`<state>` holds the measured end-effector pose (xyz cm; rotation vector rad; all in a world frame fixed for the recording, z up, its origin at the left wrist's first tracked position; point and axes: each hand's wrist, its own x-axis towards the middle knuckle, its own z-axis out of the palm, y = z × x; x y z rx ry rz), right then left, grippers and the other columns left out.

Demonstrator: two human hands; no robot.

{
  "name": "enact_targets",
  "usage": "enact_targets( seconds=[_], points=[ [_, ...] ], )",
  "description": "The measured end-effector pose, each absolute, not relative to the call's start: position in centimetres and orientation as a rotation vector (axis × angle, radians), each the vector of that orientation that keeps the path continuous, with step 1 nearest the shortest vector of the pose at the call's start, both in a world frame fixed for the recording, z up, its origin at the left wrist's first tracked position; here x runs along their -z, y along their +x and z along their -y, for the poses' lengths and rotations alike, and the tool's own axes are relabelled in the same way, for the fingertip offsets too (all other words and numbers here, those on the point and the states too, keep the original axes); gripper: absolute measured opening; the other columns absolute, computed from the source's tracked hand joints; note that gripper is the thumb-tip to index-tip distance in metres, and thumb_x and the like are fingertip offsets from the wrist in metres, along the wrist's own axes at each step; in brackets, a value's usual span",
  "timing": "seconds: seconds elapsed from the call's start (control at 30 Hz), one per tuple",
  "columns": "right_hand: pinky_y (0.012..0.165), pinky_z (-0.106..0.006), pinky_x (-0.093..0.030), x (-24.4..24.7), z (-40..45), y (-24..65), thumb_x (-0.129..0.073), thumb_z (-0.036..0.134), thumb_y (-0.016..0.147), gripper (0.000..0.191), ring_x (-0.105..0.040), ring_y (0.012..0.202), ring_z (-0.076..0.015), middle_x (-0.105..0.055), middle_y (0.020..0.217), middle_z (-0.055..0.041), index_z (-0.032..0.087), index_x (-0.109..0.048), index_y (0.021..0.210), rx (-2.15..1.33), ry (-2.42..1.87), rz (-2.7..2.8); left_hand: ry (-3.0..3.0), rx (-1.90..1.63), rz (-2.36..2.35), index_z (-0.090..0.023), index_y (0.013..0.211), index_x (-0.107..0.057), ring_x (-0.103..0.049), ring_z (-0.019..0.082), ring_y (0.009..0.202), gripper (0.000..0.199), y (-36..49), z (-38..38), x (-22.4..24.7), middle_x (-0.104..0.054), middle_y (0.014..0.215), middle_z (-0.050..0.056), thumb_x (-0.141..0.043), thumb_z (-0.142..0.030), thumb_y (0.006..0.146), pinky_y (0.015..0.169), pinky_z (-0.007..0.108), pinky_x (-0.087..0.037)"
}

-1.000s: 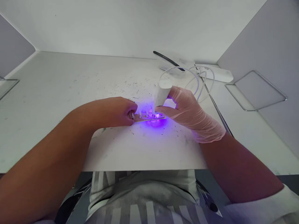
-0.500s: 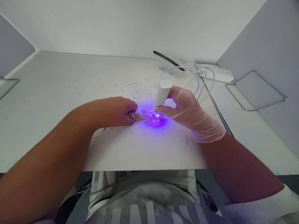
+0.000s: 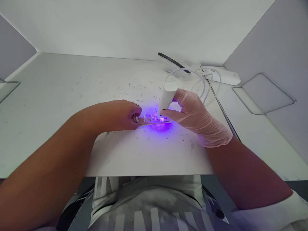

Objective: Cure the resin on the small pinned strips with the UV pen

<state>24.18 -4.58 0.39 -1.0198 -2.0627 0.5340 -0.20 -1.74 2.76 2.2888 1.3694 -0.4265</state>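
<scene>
My bare left hand (image 3: 122,115) is closed on the left end of a narrow flat strip (image 3: 147,123), which carries several small upright pieces. A white corded lamp (image 3: 167,94) stands nearly upright in my right hand (image 3: 191,110), which wears a thin translucent glove. The lamp's lower end is just over the right part of the strip and throws bright violet light on it and on the table. Glare blurs the small pieces there, and I cannot tell whether the lamp touches them. The fingertips of both hands are partly hidden.
A white cord loops behind my right hand toward a white elongated device (image 3: 225,77). At the back lie a black bar (image 3: 173,62) and clear plastic. Dark specks dot the white table (image 3: 60,80). Metal wire frames (image 3: 264,93) stand at both sides.
</scene>
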Motion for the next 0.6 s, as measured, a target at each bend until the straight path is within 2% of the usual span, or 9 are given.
enact_targets(
  seconds=[0.6],
  points=[
    [0.070,-0.034,-0.049,-0.18,4.60,24.26,-0.070,0.024,0.083,0.006,-0.065,0.074,-0.0169,-0.069,0.081,-0.0005,0.021,-0.066,0.086,-0.497,-1.001,2.073,2.247,0.487,-1.382,-0.027,0.077,-0.063,-0.065,0.022,0.075,0.011,0.02,1.81,-3.05,-0.072,0.087,0.004,-0.063,-0.039,0.076,0.067,0.036,-0.039]
  ],
)
